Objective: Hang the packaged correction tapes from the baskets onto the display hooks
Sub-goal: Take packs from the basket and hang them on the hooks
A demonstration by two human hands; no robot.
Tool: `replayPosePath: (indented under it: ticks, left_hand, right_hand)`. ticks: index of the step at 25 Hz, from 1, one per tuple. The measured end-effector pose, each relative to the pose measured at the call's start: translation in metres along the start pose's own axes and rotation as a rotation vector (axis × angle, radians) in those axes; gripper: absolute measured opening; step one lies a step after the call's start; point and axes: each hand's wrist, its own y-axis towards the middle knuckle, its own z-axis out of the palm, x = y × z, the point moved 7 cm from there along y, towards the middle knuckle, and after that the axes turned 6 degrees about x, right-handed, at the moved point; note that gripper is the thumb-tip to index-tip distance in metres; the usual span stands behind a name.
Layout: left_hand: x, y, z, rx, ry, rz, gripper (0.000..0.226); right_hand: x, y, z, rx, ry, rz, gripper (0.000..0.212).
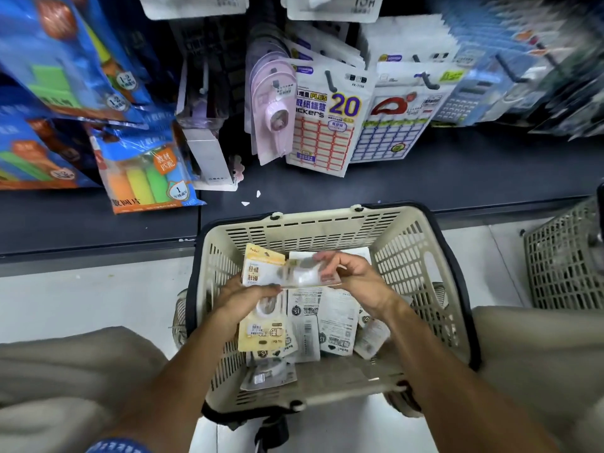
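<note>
A beige shopping basket (pixel 330 223) stands on the floor between my knees, holding several packaged correction tapes (pixel 338 322) in white and yellow cards. Over the basket, my left hand (pixel 242 297) and my right hand (pixel 351 277) together hold a yellow-edged correction tape pack (pixel 284 269), each pinching one side; the pack is blurred. Another yellow pack (pixel 261 335) lies below my left hand. Pink correction tapes (pixel 273 106) hang on a display hook above the basket.
Label sticker packs (pixel 327 125) and calculators (pixel 464 96) hang right of the pink tapes. Blue packs with coloured blocks (pixel 143 171) hang at the left. A dark shelf base (pixel 425 178) runs behind the basket. A grey mesh basket (pixel 565 256) stands at the right.
</note>
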Motion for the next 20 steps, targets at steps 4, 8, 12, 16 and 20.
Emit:
replayPosePath:
  ticks: [4,8,12,16,20]
  left_hand:
    - [-0.011,-0.008,0.006,0.118,-0.220,0.000,0.122]
    - [-0.025,-0.017,0.023,0.342,-0.285,0.013,0.121]
    - [-0.019,-0.006,0.021,0.280,-0.116,-0.004,0.141]
    - [-0.010,0.006,0.012,0.143,-0.101,-0.034,0.133]
    - [0.002,0.018,0.008,0.117,-0.040,-0.045,0.083]
  right_hand:
    - [0.003,0.000,0.015,0.048,0.131,-0.038,0.051]
    - [-0.003,0.005,0.004,-0.059,0.187,-0.030,0.045]
    - [-0.021,0.016,0.024,0.143,0.261,0.100,0.030]
    - [-0.080,0.000,-0.049,-0.375,0.033,0.421,0.041]
    - [-0.115,-0.012,-0.057,-0.264,-0.540,0.520,0.059]
